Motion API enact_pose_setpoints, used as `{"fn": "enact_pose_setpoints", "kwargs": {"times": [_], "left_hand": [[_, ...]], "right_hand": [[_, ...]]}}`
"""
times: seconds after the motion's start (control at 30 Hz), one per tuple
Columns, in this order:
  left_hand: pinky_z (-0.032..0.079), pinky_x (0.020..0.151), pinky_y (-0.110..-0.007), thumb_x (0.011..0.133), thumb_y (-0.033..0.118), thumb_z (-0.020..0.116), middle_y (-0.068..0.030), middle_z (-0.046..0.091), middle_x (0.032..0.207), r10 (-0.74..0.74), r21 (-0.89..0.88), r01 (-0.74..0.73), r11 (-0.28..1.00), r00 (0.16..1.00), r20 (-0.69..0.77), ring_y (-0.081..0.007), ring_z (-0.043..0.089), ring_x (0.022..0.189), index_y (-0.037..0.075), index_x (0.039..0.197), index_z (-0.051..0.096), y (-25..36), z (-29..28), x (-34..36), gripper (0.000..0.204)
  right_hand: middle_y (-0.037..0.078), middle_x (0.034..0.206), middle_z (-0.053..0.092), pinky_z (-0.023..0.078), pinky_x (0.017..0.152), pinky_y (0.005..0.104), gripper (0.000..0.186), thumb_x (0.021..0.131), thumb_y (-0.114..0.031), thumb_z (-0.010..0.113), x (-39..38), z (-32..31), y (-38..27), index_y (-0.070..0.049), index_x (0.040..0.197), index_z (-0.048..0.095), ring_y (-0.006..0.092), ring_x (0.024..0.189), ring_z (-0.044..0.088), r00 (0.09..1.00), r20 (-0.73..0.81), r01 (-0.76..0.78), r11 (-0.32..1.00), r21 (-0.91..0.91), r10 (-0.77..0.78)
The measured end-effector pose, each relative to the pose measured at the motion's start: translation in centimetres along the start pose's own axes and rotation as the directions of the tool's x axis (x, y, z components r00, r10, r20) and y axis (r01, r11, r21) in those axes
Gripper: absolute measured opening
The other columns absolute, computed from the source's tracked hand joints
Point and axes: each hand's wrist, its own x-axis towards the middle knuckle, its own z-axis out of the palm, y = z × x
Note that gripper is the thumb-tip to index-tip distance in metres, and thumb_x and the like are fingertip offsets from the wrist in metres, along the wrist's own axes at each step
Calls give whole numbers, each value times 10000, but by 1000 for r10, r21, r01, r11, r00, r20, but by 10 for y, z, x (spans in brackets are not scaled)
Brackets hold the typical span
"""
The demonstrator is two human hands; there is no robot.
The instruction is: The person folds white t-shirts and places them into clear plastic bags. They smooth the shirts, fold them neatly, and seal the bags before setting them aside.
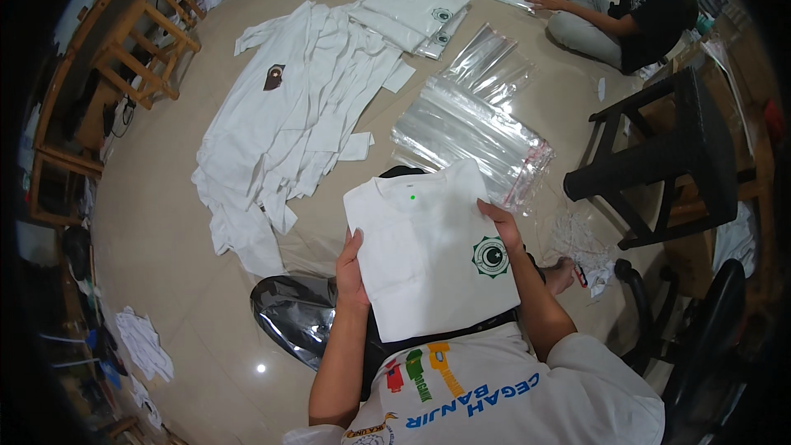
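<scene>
A heap of limp white shirts (288,115) lies spread on the floor (189,305) up and left of the hands, and a stack of glossy clear plastic bags (474,128) lies above them. The left hand (350,268) and right hand (501,227) are well apart, each clamped on a side edge of a flat, square-folded white shirt (428,255) with a round green emblem, held over the lap.

Both bare forearms rise from the lower edge, bent at the elbows and angled inward. The left hand (351,268) is raised with its palm turned inward, fingers (357,237) straight and pressed together, pointing up. The right hand (503,227) sits slightly higher, wrist bent, its fingers (488,211) curled inward in a grip.
</scene>
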Motion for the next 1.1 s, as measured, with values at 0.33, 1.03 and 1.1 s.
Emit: {"fn": "enact_pose_setpoints", "kwargs": {"times": [0.33, 1.03, 1.1], "left_hand": [[372, 1222, -337, 1155, 251, 460, -125, 434, 1657, 271, 443, -281, 852, 959, 87, -242, 481, 1473, 35, 1684, 268, -22, 138, -24, 603], [344, 1239, -573, 1024, 169, 644, -245, 651, 1394, 272, 848, -1, -529, 947, 170, -483, 506, 1419, 17, 1267, 703, 43, -39, -149, 292], [533, 948, -462, 1069, 192, 602, -227, 750, 1030, 428, 898, 37, -438, 887, 172, -453, 692, 1026, -30, 1163, 719, 56, -20, -146, 268]], "right_hand": [[153, 1615, 462, 387, 1189, 342, 761, 1082, -138, 566, -48, 172, -13, -65, 1717, 152, 253, 1434, 505, 965, 131, 247, 621, -744, -228], [123, 1388, 652, 496, 1053, 320, 701, 966, 32, 607, -59, 179, -31, -35, 1628, 389, 183, 1198, 656, 979, -15, 167, 846, -507, -202], [118, 1378, 659, 500, 1043, 313, 700, 959, 23, 626, -61, 179, -30, -31, 1620, 404, 176, 1192, 657, 983, 23, 166, 842, -513, -180]]}}
